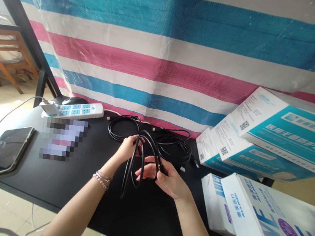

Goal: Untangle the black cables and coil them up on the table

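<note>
On my feed, the left hand (pixel 129 148) pinches the looped black cable (pixel 143 162) and the right hand (pixel 171 180) pinches its other side, above the black table (pixel 43 180), where a slackened grip could drop loops into the coiled cable (pixel 188 148) behind.

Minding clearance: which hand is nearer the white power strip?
Left. The left hand is to the right of the white power strip, toward the camera; the right hand is farther right and closer to the camera.
</note>
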The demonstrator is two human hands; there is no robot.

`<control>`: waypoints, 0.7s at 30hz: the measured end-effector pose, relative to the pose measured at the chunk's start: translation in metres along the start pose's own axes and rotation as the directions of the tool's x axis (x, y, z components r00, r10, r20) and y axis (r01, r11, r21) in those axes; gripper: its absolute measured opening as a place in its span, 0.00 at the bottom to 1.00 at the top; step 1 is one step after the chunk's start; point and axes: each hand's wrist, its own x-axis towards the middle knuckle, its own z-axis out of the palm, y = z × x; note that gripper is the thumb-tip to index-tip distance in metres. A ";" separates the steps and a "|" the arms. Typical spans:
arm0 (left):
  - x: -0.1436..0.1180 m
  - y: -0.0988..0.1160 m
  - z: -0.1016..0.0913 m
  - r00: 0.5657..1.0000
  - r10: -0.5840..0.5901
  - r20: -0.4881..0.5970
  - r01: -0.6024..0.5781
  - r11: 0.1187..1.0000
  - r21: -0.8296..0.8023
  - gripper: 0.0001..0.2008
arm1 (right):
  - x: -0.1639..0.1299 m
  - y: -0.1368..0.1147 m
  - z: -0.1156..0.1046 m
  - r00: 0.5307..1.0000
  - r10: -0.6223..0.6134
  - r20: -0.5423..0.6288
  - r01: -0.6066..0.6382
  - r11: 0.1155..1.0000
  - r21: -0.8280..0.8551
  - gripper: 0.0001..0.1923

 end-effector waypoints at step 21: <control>-0.002 0.005 -0.001 0.995 -0.096 -0.035 0.094 0.994 -0.064 0.14 | -0.002 -0.006 -0.008 0.998 0.053 -0.034 -0.058 0.982 -0.179 0.19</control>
